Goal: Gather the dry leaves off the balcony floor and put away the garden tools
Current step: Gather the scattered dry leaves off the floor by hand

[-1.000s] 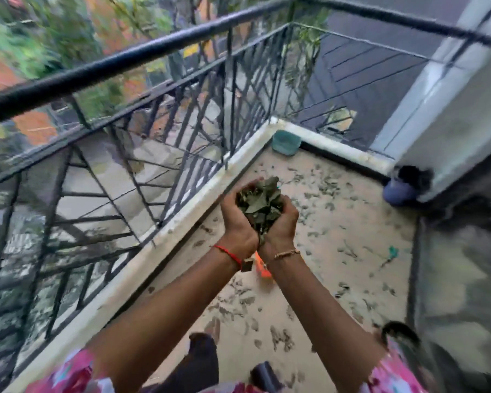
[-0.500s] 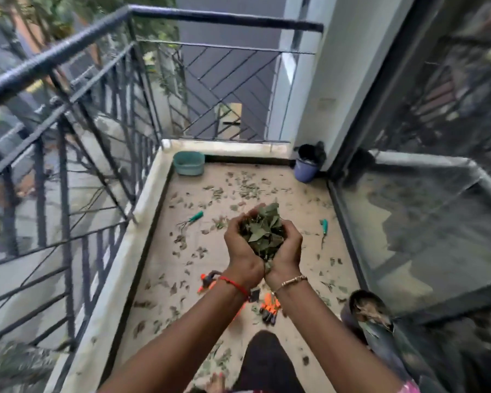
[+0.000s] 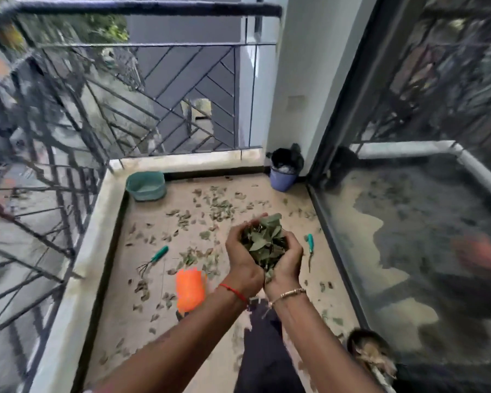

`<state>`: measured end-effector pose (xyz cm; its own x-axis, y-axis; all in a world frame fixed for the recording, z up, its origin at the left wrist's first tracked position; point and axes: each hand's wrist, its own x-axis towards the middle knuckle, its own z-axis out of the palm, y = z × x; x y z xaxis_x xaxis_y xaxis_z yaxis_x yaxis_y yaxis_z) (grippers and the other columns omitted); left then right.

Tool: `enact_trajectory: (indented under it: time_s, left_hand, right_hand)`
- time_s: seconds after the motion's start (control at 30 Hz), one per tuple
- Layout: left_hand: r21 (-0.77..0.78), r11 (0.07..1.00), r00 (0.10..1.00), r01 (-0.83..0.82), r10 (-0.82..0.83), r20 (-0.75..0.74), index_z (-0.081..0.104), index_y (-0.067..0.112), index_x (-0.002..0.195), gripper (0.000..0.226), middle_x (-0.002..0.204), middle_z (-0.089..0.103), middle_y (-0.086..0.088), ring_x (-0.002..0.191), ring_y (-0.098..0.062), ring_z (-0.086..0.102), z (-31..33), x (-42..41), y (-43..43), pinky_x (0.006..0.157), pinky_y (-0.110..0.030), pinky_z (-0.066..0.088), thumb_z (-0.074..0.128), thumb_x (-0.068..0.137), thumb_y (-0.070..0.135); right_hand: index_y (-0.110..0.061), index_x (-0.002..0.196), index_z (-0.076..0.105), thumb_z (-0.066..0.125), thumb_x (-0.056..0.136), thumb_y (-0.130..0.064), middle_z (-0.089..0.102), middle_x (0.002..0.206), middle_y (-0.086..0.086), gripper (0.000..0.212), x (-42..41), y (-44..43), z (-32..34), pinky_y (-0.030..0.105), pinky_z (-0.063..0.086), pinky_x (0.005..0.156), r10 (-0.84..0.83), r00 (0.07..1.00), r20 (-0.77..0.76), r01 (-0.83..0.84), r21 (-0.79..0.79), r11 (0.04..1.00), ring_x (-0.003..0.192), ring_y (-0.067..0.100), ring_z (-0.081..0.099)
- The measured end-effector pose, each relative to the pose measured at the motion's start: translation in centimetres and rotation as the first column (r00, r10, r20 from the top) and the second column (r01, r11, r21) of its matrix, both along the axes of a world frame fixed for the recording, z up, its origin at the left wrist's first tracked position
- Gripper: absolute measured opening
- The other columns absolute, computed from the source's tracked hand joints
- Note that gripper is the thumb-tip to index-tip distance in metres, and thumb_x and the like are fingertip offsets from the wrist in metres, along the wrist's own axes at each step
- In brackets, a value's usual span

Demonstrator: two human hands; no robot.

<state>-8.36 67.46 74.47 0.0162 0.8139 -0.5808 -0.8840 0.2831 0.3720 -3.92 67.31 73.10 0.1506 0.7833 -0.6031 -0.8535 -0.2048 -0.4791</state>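
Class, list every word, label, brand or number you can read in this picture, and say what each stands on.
None can be read: no word or number shows on the tub, the pot or the rake, and the frame is blurred.

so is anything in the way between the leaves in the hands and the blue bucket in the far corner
Nothing visible does. Between the handful of leaves and the blue bucket there is only floor with scattered leaves; a green-handled tool lies off to the right.
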Motion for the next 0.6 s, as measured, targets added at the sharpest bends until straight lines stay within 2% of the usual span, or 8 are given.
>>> enact_trajectory:
  time_s: [0.07, 0.17, 0.23, 0.33, 0.43, 0.6]
  left_hand:
    - [-0.012, 1.000, 1.000, 0.011, -0.011, -0.018, 0.071, 0.010, 0.049, 0.055, 0.058, 0.068, -0.004, 0.049, -0.017, 0.064, -0.7, 2.2, 5.7, 0.054, -0.019, 0.051, 0.035, 0.090, 0.019]
    - [-0.076, 0.997, 1.000, -0.003, 0.002, -0.002, 0.069, 0.010, 0.046, 0.056, 0.056, 0.067, -0.004, 0.047, -0.016, 0.063, -1.4, 6.6, 14.6, 0.050, -0.017, 0.051, 0.036, 0.090, 0.021]
    - [-0.083, 0.996, 0.999, -0.016, 0.019, 0.035, 0.071, 0.010, 0.049, 0.054, 0.058, 0.068, -0.005, 0.049, -0.017, 0.064, -1.0, 9.0, 19.9, 0.055, -0.021, 0.052, 0.037, 0.090, 0.021]
    - [-0.094, 0.995, 0.998, -0.018, 0.024, 0.057, 0.071, 0.010, 0.052, 0.051, 0.061, 0.068, -0.005, 0.053, -0.018, 0.066, -1.1, 11.7, 27.3, 0.060, -0.024, 0.053, 0.038, 0.090, 0.019]
    - [-0.090, 0.994, 0.992, -0.061, 0.070, 0.102, 0.071, 0.007, 0.063, 0.041, 0.068, 0.069, -0.006, 0.061, -0.020, 0.066, -1.6, 13.6, 33.6, 0.071, -0.030, 0.050, 0.041, 0.088, 0.019]
    - [-0.117, 0.993, 0.990, -0.030, 0.046, 0.133, 0.072, 0.004, 0.073, 0.040, 0.067, 0.069, -0.006, 0.060, -0.019, 0.066, -3.3, 17.3, 43.7, 0.073, -0.030, 0.050, 0.038, 0.087, 0.021]
  right_hand:
    - [-0.005, 0.075, 0.067, 0.041, 0.086, -0.015, 0.068, 0.074, 0.012, 0.030, 2.3, 5.3, -0.8, 0.029, 0.051, 0.064, -0.006, 1.000, -0.011, 0.006, -0.008, 1.000, 0.065, 0.026, 0.064]
    - [-0.005, 0.078, 0.067, 0.042, 0.086, -0.016, 0.068, 0.076, 0.013, 0.028, 6.5, 14.5, -1.8, 0.032, 0.050, 0.068, 0.013, 1.000, 0.012, -0.012, -0.053, 0.999, 0.071, 0.029, 0.062]
    - [-0.005, 0.077, 0.069, 0.042, 0.087, -0.017, 0.068, 0.076, 0.014, 0.031, 8.8, 20.0, -1.8, 0.032, 0.051, 0.068, -0.005, 1.000, 0.008, 0.006, -0.064, 0.998, 0.073, 0.029, 0.062]
    - [-0.007, 0.067, 0.074, 0.042, 0.088, -0.019, 0.070, 0.073, 0.011, 0.040, 11.2, 27.4, -1.5, 0.031, 0.051, 0.065, -0.020, 0.999, -0.044, 0.018, -0.054, 0.998, 0.064, 0.024, 0.067]
    - [-0.007, 0.066, 0.072, 0.041, 0.090, -0.019, 0.069, 0.072, 0.011, 0.041, 13.4, 33.5, -1.4, 0.029, 0.052, 0.063, -0.024, 0.998, -0.056, 0.020, -0.064, 0.998, 0.060, 0.022, 0.067]
    - [-0.007, 0.055, 0.072, 0.037, 0.091, -0.019, 0.069, 0.066, 0.010, 0.051, 17.2, 43.4, -2.5, 0.030, 0.051, 0.066, -0.017, 0.996, -0.092, 0.010, -0.079, 0.997, 0.056, 0.021, 0.067]
